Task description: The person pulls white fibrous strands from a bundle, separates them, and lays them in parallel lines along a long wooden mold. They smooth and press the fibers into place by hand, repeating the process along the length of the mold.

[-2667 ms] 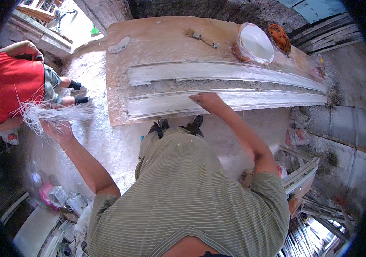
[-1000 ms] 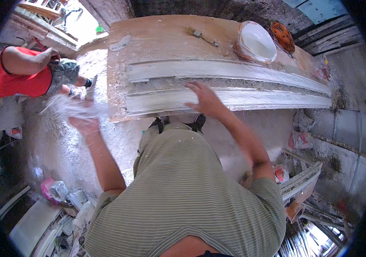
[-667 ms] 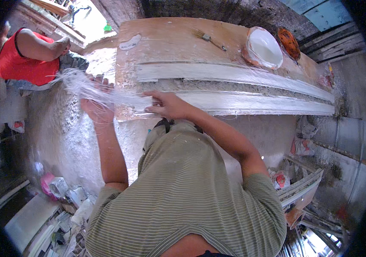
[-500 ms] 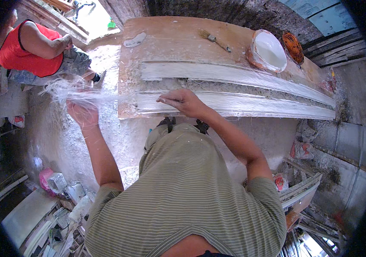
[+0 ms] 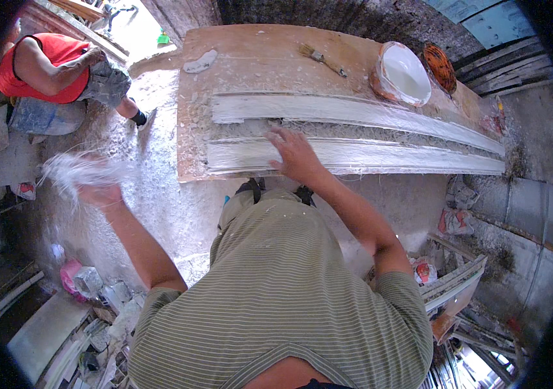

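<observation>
My left hand (image 5: 103, 194) is closed around a loose bundle of white fibres (image 5: 72, 174), held out over the floor left of the table; the strands fan out and blur. My right hand (image 5: 297, 157) is open, its fingers apart, above the left part of the near white moulding strip (image 5: 380, 154). Nothing shows in it. A second white strip (image 5: 328, 111) lies behind the first, with a rough, crumb-covered gap between them. Whether my right fingertips touch the near strip I cannot tell.
On the wooden table (image 5: 257, 55) are a brush (image 5: 323, 59), a bucket of white liquid (image 5: 407, 76), an orange lid (image 5: 440, 68) and a white patch (image 5: 200, 61). A person in a red top (image 5: 46, 68) is at the far left. Clutter (image 5: 104, 292) lies at lower left.
My left hand has swung left, away from the table, with the fibres. My right hand has opened from a pinch and shifted slightly right. The person in red has shifted posture.
</observation>
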{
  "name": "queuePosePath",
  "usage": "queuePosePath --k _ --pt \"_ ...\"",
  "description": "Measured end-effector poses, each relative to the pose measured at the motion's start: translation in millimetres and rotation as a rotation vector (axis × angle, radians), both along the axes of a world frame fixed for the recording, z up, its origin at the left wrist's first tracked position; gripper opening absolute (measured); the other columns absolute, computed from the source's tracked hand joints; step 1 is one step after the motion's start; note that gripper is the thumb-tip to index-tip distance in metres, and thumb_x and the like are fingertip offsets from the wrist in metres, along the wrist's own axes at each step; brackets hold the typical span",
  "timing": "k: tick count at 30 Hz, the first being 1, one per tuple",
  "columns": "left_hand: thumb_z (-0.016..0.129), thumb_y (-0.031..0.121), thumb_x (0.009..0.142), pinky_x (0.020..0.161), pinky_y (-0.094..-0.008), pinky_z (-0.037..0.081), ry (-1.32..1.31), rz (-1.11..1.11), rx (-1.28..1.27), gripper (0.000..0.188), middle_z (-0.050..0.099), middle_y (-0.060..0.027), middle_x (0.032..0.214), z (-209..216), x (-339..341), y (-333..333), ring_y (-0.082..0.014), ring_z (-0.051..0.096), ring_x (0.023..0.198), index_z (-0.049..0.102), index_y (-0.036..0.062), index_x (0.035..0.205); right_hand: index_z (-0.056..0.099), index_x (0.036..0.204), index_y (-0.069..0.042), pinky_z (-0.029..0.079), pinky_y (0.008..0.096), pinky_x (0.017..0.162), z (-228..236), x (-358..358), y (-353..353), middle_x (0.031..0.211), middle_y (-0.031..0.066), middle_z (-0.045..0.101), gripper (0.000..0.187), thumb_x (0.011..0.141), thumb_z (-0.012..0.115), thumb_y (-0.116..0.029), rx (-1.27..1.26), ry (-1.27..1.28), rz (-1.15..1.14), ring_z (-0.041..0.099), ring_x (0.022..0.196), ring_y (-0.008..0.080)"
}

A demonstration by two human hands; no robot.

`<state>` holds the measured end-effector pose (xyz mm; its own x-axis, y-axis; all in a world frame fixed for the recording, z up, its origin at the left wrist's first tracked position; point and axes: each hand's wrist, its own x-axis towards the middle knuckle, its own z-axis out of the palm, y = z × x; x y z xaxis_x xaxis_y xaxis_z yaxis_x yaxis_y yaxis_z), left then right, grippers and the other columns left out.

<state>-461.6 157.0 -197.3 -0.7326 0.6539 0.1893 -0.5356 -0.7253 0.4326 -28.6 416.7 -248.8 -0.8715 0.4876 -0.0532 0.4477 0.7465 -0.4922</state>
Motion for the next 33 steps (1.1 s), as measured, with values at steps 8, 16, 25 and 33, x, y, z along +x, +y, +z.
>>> queuePosePath --k 8,16,25,33 --pt "0.045 0.039 0.101 0.091 -0.0473 0.051 -0.225 -0.424 0.114 0.042 0.064 -0.0104 0.116 3 157 153 -0.0302 0.06 0.107 0.054 0.0088 0.129 0.04 0.145 -0.006 0.043 0.0431 0.105 49 -109 -22 0.138 0.0257 0.051 0.079 0.083 0.077 -0.039 -0.635 0.325 0.128 0.054 0.122 0.04" --pt "0.052 0.036 0.099 0.077 -0.0385 0.049 -0.184 -0.105 -0.155 0.03 0.068 -0.0055 0.096 46 63 149 -0.019 0.058 0.079 0.066 0.0106 0.103 0.062 0.126 -0.015 0.052 0.042 0.078 69 -107 40 0.094 0.0156 0.071 0.046 0.09 0.067 -0.044 -0.349 0.236 0.057 0.068 0.088 0.0319" --pt "0.053 0.038 0.096 0.072 -0.0363 0.037 0.27 -0.16 0.01 0.03 0.059 -0.0033 0.084 83 -75 91 -0.018 0.043 0.072 0.065 0.0099 0.095 0.073 0.108 -0.018 0.054 0.0449 0.076 -10 -116 83 0.094 0.0113 0.069 0.027 0.096 0.058 -0.036 0.167 0.245 -0.081 0.068 0.083 0.0341" --pt "0.054 0.032 0.095 0.078 -0.0387 0.039 0.237 -0.106 0.029 0.026 0.059 -0.0084 0.095 78 -96 61 -0.021 0.046 0.08 0.061 0.0075 0.101 0.075 0.103 -0.014 0.046 0.0445 0.097 -65 -97 98 0.121 0.0102 0.062 0.027 0.094 0.061 -0.035 0.284 0.216 -0.168 0.059 0.11 0.0317"
